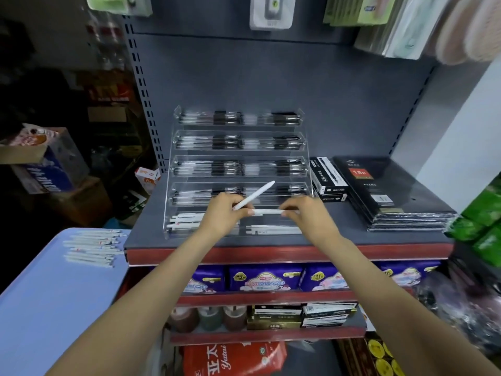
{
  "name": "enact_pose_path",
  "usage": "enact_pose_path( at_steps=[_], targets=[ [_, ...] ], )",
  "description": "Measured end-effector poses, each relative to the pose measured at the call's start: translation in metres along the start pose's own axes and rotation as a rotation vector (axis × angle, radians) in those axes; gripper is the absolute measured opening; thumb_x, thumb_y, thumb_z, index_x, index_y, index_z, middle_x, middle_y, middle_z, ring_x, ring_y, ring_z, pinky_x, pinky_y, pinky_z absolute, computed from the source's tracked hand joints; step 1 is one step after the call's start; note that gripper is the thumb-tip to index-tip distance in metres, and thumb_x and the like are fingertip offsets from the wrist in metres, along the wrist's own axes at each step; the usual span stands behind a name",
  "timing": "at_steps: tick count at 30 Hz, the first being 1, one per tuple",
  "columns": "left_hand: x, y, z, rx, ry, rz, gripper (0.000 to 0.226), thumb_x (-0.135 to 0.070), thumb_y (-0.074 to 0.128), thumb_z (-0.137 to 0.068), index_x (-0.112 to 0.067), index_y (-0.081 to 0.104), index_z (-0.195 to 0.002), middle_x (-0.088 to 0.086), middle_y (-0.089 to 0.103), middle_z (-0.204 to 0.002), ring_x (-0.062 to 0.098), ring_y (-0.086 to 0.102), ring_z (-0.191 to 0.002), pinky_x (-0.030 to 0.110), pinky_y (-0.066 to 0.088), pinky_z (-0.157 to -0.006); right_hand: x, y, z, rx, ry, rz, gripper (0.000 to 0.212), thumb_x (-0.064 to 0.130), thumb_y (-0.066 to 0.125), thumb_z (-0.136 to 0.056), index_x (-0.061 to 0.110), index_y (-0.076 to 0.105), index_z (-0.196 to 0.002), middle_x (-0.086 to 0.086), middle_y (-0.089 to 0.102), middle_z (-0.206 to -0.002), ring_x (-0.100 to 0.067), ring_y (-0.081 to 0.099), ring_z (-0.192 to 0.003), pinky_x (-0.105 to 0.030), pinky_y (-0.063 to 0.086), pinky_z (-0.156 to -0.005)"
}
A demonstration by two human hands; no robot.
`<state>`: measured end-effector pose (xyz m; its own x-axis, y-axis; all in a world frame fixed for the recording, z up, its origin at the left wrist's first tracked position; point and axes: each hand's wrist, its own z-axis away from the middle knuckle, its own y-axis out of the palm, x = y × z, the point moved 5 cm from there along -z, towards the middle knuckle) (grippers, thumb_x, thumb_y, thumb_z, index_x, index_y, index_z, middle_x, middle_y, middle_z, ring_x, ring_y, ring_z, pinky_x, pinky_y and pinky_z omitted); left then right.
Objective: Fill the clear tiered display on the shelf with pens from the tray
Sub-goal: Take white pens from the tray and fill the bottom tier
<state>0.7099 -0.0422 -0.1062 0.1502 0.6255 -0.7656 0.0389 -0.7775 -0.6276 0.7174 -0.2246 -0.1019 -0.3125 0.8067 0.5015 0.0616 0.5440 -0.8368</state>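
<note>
- Two white pens: left hand holds a tilted pen; both hands' fingers pinch a flat pen over the clear display's lowest row.
- More pens lie on the blue tray.
- Right hand is curled.
- Black book reads "18K DIARY".

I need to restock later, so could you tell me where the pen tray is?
The blue tray sits at lower left, beside the shelf.

Grey shelf board with red front edge: clear acrylic tiered display at centre; black pen boxes, black diary stack at 3 o'clock.
</note>
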Motion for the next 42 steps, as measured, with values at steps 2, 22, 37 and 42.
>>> enact_pose_path(
  at_steps=[2,22,37,42],
  targets=[
    [0.004,-0.003,0.002,-0.016,-0.019,-0.047,0.009,-0.024,0.070,-0.082,-0.016,0.070,-0.086,0.002,0.063,-0.073,0.013,0.051,-0.064,0.017,0.035,-0.052,0.000,0.006,-0.004,0.062,0.010,0.062,0.016,0.014,0.063,-0.087,0.012,0.072,-0.100,-0.008,0.070,-0.103,-0.024,0.064,-0.096,-0.040,0.051,-0.087],
    [0.001,-0.004,0.005,0.048,0.160,-0.148,0.021,-0.012,0.057,-0.091,-0.020,0.064,-0.109,0.000,0.057,-0.095,0.014,0.053,-0.090,0.018,0.033,-0.077,-0.005,0.001,-0.006,0.131,-0.068,0.370,0.022,0.001,0.052,-0.088,0.009,0.068,-0.101,-0.010,0.064,-0.106,-0.032,0.062,-0.096,-0.039,0.052,-0.077],
    [-0.031,0.061,-0.018,0.160,0.258,-0.658,0.025,-0.012,0.051,-0.093,-0.022,0.065,-0.112,0.003,0.058,-0.116,0.027,0.056,-0.110,0.036,0.048,-0.084,-0.048,-0.023,0.017,-0.040,0.279,-0.144,0.045,0.002,0.060,-0.087,0.006,0.048,-0.130,-0.013,0.061,-0.114,-0.023,0.061,-0.097,-0.011,0.036,-0.073],
    [-0.026,0.066,-0.021,0.189,0.243,-0.639,0.023,-0.013,0.054,-0.092,-0.023,0.066,-0.109,0.004,0.060,-0.116,0.027,0.057,-0.109,0.037,0.048,-0.085,-0.049,-0.022,0.018,-0.046,0.308,-0.185,0.043,-0.001,0.058,-0.087,0.006,0.049,-0.129,-0.012,0.063,-0.115,-0.021,0.062,-0.099,-0.013,0.040,-0.078]
  ],
)
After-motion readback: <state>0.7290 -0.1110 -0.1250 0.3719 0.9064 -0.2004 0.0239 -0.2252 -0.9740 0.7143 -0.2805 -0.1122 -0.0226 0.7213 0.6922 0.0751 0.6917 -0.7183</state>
